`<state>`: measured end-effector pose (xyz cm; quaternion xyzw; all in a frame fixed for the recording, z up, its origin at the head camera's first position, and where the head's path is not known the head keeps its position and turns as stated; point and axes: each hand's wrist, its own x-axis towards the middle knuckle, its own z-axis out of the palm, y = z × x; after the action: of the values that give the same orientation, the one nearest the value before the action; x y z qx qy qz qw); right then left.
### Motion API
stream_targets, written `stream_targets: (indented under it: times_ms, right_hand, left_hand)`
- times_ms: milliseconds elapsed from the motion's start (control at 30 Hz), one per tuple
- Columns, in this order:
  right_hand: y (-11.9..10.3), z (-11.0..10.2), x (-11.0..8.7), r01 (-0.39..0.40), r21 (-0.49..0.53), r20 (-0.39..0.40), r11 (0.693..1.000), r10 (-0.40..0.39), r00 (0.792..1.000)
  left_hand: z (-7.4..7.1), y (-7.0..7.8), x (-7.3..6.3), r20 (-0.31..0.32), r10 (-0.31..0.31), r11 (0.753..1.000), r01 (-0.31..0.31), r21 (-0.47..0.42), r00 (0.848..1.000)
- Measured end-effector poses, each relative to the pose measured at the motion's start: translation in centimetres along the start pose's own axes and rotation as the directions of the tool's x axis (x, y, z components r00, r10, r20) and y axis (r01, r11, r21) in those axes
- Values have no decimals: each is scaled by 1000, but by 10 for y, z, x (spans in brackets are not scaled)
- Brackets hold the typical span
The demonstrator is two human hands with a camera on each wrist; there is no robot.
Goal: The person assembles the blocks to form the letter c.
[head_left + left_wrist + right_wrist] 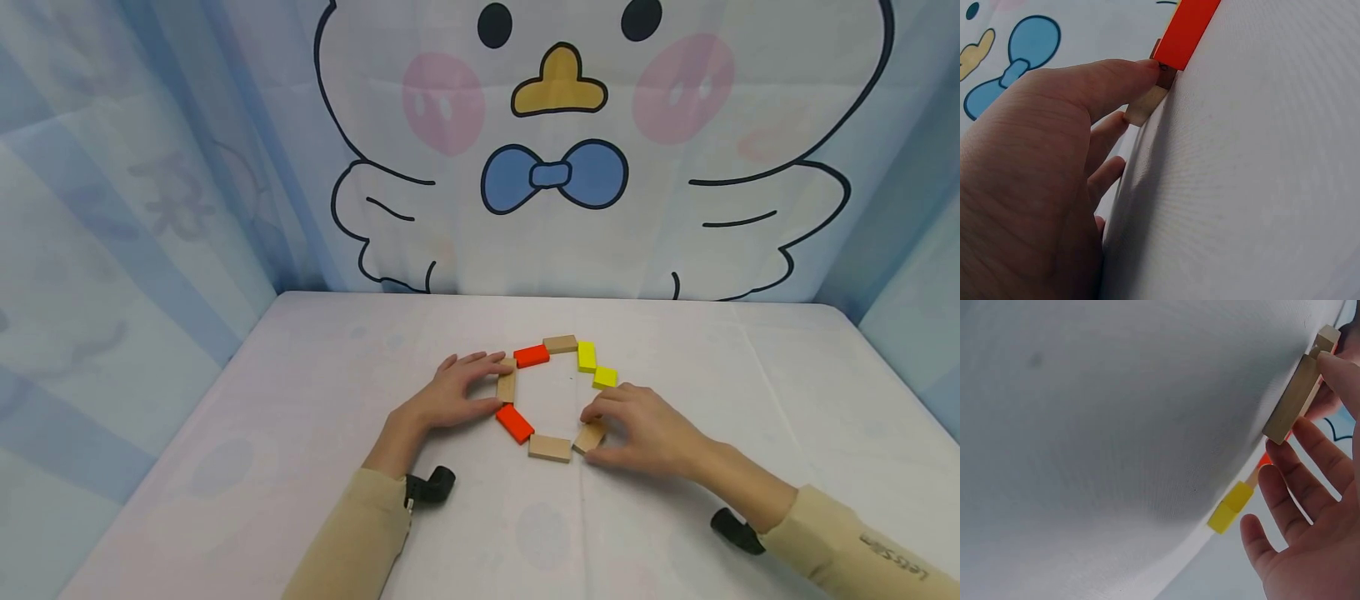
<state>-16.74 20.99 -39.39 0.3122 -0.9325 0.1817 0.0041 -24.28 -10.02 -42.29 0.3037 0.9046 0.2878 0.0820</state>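
A ring of small blocks lies on the table. My left hand [453, 392] reaches in from the left and holds a plain wooden block [506, 387], thumb at its near end and fingertips at its far end. Close to that thumb is a red block [515, 423], set at a slant. On the right side of the ring, my right hand [648, 429] pinches another wooden block [589, 437] between thumb and fingers. The right wrist view shows this block [1291, 400] with the thumb at one end and fingertips at the other.
Beside the right hand's block lies a wooden block [550, 448] at the near side. Farther round are a red block [532, 356], a wooden block [560, 344] and two yellow blocks [587, 357]. A white cloth covers the table [480, 533]; a printed curtain [555, 242] hangs behind.
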Motion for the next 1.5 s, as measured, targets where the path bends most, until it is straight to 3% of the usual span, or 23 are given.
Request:
stream_targets:
  times_ms: [1500]
  right_hand:
    - [-3,2,-1,5,-5,-16,1000,-5,1000]
  left_hand:
    - [2,-2,1,-3,-1,1000,1,5,1000]
